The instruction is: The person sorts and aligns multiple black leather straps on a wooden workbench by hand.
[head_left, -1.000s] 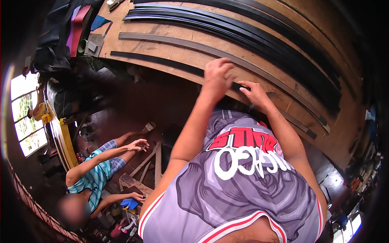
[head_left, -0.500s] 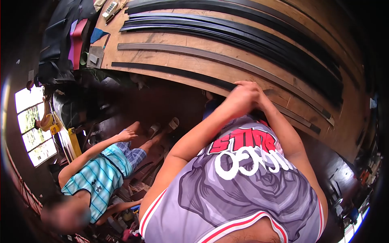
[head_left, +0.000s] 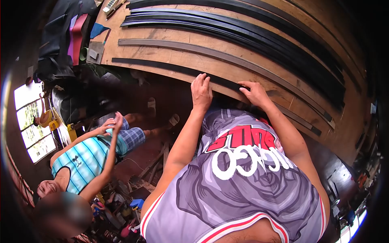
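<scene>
Table (head_left: 162, 55): brown wood, spread out before me.
Dark bundle (head_left: 219, 30): beyond the grey strip (head_left: 182, 47).
Black strip (head_left: 158, 65): along near edge, at my fingers.
Left hand (head_left: 201, 92): fingers together on black strip, grip hidden.
Right hand (head_left: 256, 94): thumb and forefinger at black strip; whether pinching, I can't tell.

Wearer's grey jersey (head_left: 239, 194), seen inverted: red lettering (head_left: 243, 137) reads BULLS; white lettering (head_left: 225, 169) below in view reads CHICAGO, opening letters partly lost in a side fold. Co-worker's blue tank top (head_left: 83, 174) bears a dark emblem (head_left: 77, 161) resembling the Under Armour mark. Keypad device (head_left: 109, 7) at bench's (head_left: 229, 71) far left corner: markings too small to read.
</scene>
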`<state>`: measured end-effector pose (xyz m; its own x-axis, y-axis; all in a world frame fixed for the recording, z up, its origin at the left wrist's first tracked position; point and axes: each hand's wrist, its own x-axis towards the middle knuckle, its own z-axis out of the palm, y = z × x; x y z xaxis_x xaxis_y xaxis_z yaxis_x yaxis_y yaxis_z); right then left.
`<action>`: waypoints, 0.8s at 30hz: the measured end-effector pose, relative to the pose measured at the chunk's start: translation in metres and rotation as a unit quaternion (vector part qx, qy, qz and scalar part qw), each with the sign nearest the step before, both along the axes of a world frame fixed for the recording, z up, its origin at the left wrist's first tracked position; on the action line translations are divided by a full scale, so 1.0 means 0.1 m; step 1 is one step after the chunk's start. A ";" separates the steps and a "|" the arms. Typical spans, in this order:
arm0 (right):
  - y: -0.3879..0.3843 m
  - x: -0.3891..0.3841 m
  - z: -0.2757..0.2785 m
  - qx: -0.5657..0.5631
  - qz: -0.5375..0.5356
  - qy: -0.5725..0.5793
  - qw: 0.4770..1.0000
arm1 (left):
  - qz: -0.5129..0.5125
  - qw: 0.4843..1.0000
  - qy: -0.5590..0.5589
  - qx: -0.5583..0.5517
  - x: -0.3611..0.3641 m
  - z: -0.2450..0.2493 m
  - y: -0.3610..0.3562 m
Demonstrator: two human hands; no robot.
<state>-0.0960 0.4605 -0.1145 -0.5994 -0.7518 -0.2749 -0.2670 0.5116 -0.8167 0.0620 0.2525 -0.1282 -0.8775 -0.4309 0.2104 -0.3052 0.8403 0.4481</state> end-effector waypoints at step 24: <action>0.11 0.06 0.01 -0.006 0.004 0.051 0.999 | -0.045 0.991 -0.120 -0.037 0.05 -0.15 0.30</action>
<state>-0.0901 0.4713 -0.1132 -0.6174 -0.7598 -0.2037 -0.3528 0.4989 -0.7916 0.0667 0.2820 -0.1429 -0.9406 -0.3390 0.0197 -0.3168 0.8970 0.3083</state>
